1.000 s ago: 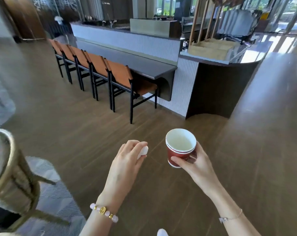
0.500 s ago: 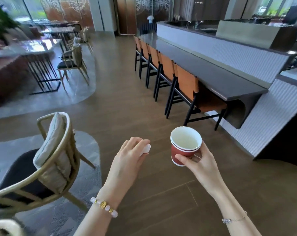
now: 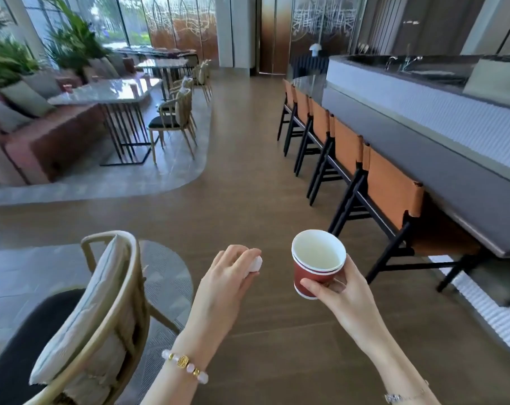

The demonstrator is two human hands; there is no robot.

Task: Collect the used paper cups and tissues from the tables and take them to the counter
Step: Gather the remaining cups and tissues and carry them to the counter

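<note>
head | right hand (image 3: 339,296) grips red cup (image 3: 316,266) | no legible print

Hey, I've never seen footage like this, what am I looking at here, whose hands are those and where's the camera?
There is no machine here. The camera is worn on a person's head and looks forward and down, so you see that person's own two bare hands from above. The wide lens bends the room's edges.

The right hand holds red paper cups; two rims show, so it looks like one cup stacked inside another. The left hand is closed around a small white wad, probably a tissue.

The person stands on a wooden floor in a cafe. A long counter with orange-backed chairs runs along the right. A dining table stands far left; what lies on it is too blurred to tell.
</note>
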